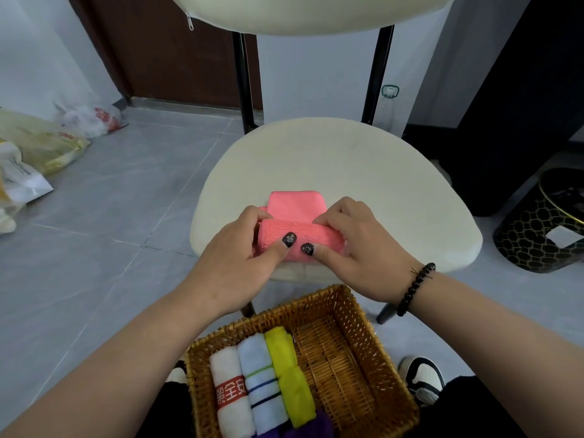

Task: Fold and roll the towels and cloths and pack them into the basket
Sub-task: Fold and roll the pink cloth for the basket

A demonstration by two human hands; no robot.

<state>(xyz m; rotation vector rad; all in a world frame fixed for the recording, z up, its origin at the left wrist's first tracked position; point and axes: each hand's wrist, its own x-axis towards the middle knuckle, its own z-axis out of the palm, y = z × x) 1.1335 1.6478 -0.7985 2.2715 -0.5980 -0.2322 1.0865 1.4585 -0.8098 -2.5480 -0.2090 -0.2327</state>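
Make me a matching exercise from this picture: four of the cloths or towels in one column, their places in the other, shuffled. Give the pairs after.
Things:
1. pink cloth
2. white towel
3. blue towel
4. yellow-green cloth

Places:
A. in the basket, middle roll of the three
B. on the chair seat, being rolled by both hands
C. in the basket, leftmost roll
D. in the basket, next to the bare part

Pairs: 1-B, 2-C, 3-A, 4-D
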